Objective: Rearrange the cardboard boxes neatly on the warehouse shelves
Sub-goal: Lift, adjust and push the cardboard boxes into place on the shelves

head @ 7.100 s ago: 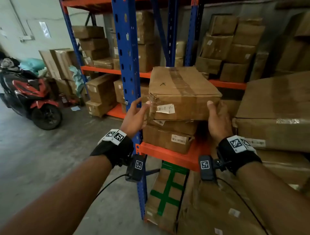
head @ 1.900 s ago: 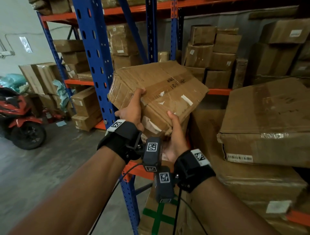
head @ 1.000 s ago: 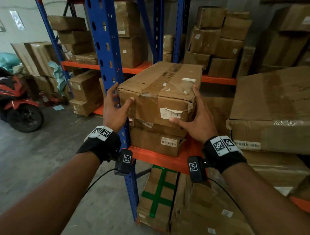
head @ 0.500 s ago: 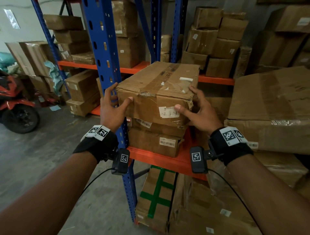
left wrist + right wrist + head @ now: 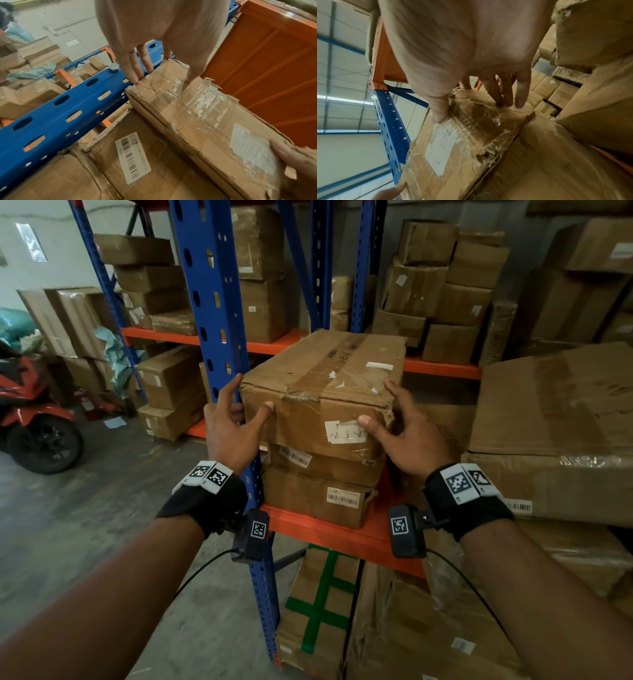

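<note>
A worn, taped cardboard box (image 5: 322, 392) lies flat on top of two barcode-labelled boxes (image 5: 318, 484) stacked on the orange shelf (image 5: 342, 537). My left hand (image 5: 248, 400) is at its front left corner, thumb on the front face and straight fingers along the left side. My right hand (image 5: 376, 402) is at the front right corner, thumb on the white label and fingers on the right side. The left wrist view shows my left hand (image 5: 163, 77) touching the box (image 5: 205, 115) with its fingertips. In the right wrist view, my right hand (image 5: 471, 109) presses the box (image 5: 462, 142).
A blue rack upright (image 5: 212, 302) stands directly left of the stack, close to my left hand. A large box (image 5: 555, 422) sits on the shelf to the right. More boxes fill the back shelves and the space below (image 5: 318, 611). A red motorbike (image 5: 30, 412) is parked at far left.
The box, carried tilted two seconds ago, now lies flat on the stack. In the last half second both hands stayed at its front corners, barely shifting.
</note>
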The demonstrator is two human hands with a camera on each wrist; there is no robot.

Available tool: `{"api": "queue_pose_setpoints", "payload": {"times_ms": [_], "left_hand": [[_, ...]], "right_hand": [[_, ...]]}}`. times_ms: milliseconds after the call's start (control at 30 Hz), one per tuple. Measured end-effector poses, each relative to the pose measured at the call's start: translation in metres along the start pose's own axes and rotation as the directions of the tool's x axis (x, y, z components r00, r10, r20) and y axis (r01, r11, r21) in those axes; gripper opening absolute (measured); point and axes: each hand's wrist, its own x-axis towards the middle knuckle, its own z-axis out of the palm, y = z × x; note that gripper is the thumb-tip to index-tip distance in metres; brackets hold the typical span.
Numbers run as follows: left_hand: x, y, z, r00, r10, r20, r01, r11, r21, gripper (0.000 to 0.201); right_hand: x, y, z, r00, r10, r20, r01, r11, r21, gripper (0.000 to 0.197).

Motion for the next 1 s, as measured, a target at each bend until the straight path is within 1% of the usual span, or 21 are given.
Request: {"api": "queue_pose_setpoints", "payload": {"times_ms": [67,167,267,367,467,533,700,767,833,867,900,933,1000], "left_hand": [[0.000,0.002,0.002,0.999,0.048,-0.002,-0.047,0.994,0.094,0.077],[0.000,0.005,0.007,0.987,0.147,0.060,-0.158,0.944,0.289,0.078],[0.003,0.013,0.013,0.984,0.143,0.109,-0.175,0.899,0.401,0.079],[0.007,0.026,0.020,0.983,0.111,0.147,-0.164,0.886,0.433,0.083],[0.010,0.034,0.028,0.982,0.063,0.178,-0.136,0.889,0.436,0.087],[0.011,0.035,0.032,0.981,0.040,0.187,-0.119,0.891,0.437,0.090],[0.010,0.030,0.034,0.977,0.031,0.210,-0.118,0.903,0.413,0.095],[0.008,0.029,0.035,0.977,0.021,0.214,-0.105,0.915,0.390,0.095],[0.004,0.033,0.036,0.984,0.026,0.175,-0.091,0.924,0.370,0.090],[-0.002,0.039,0.042,0.987,0.050,0.155,-0.102,0.930,0.353,0.086],[-0.005,0.043,0.041,0.992,0.065,0.112,-0.099,0.938,0.332,0.082],[-0.010,0.049,0.043,0.993,0.080,0.087,-0.103,0.949,0.300,0.078],[-0.022,0.062,0.056,0.987,0.117,0.108,-0.138,0.967,0.214,0.069]], "right_hand": [[0.007,0.001,0.001,1.000,-0.017,0.009,0.017,1.000,-0.002,0.089],[0.021,0.006,0.001,0.999,-0.025,0.030,0.025,1.000,0.009,0.089],[0.033,0.014,0.005,0.999,-0.024,0.028,0.023,1.000,0.020,0.087],[0.042,0.019,0.012,1.000,-0.025,0.011,0.024,0.999,0.043,0.082],[0.053,0.022,0.017,1.000,-0.031,0.002,0.030,0.995,0.095,0.082],[0.060,0.022,0.017,1.000,-0.026,0.008,0.025,0.995,0.093,0.078],[0.063,0.021,0.015,0.999,-0.029,0.024,0.026,0.994,0.104,0.075],[0.061,0.019,0.014,1.000,-0.002,0.024,0.000,0.995,0.105,0.077],[0.057,0.014,0.014,0.999,0.040,0.002,-0.040,0.994,0.101,0.083],[0.052,0.014,0.009,0.998,0.067,-0.022,-0.064,0.992,0.105,0.088],[0.049,0.009,0.010,0.997,0.074,-0.031,-0.070,0.991,0.117,0.091],[0.043,0.005,0.008,0.996,0.078,-0.047,-0.072,0.990,0.125,0.091],[0.028,-0.001,-0.005,0.994,0.076,-0.083,-0.067,0.992,0.104,0.082]]}}
